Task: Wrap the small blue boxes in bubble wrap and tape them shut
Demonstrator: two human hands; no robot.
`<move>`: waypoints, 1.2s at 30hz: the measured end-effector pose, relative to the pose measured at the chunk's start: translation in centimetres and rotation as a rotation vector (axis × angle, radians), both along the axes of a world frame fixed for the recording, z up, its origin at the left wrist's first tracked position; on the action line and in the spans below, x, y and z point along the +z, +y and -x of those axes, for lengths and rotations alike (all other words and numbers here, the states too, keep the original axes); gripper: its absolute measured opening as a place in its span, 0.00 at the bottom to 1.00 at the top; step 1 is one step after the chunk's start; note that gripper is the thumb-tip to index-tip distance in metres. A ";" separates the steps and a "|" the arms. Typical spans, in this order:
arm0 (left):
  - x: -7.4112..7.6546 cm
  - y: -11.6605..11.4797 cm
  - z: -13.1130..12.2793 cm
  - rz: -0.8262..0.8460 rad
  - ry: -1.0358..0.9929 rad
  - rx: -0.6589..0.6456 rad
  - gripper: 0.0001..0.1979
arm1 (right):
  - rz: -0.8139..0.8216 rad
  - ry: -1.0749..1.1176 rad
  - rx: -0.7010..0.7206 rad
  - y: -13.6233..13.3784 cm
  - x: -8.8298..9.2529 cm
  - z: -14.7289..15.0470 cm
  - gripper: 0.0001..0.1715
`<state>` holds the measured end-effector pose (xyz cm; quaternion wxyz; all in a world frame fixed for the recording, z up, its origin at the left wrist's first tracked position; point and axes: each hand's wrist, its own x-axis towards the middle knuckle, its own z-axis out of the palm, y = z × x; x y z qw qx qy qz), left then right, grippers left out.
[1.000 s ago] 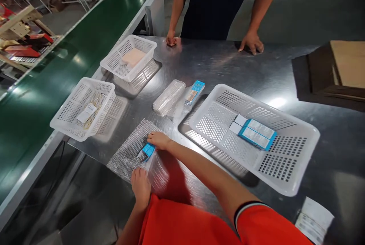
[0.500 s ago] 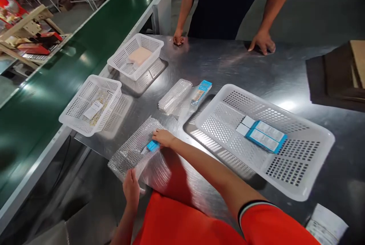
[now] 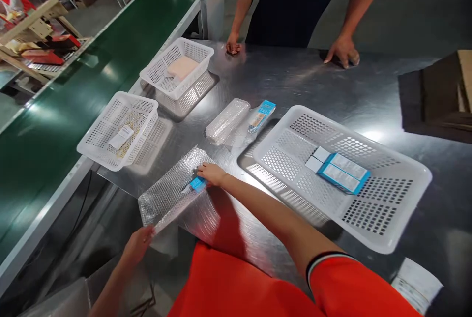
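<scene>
A sheet of bubble wrap (image 3: 165,194) lies at the near left corner of the metal table, with a small blue box (image 3: 198,184) on it. My right hand (image 3: 212,174) is closed over the far end of the box and the wrap beside it; its fingertips are partly hidden. Off the table's near edge, my left hand (image 3: 138,244) pinches the near corner of the bubble wrap and holds it taut. Beyond my right hand are a bubble-wrapped pack (image 3: 226,119) and another blue box (image 3: 262,114) in clear plastic.
On the right, a large white basket (image 3: 409,174) holds blue-and-white boxes (image 3: 342,173). Two smaller white baskets (image 3: 92,142) stand at left beside a green conveyor belt (image 3: 110,51). Across the metal table (image 3: 280,81), a co-worker's hands rest near cardboard (image 3: 435,96). Papers lie at lower right.
My left hand has moved left and down along the wrap to its near corner, drawing that edge out straighter. My right hand stays at the blue box.
</scene>
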<state>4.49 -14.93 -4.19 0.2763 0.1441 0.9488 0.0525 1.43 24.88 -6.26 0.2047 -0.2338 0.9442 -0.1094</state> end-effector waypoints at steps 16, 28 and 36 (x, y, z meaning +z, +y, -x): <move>-3.0 24.8 -2.7 -0.172 0.477 -0.035 0.24 | -0.032 0.005 -0.030 -0.1 0.5 -0.2 0.17; -4.4 22.9 1.4 -0.360 0.168 0.082 0.07 | 0.038 0.012 0.013 0.5 0.1 -0.6 0.28; -3.9 23.0 1.5 -0.313 0.162 0.111 0.10 | 0.140 -0.177 -0.123 0.9 -0.2 1.4 0.21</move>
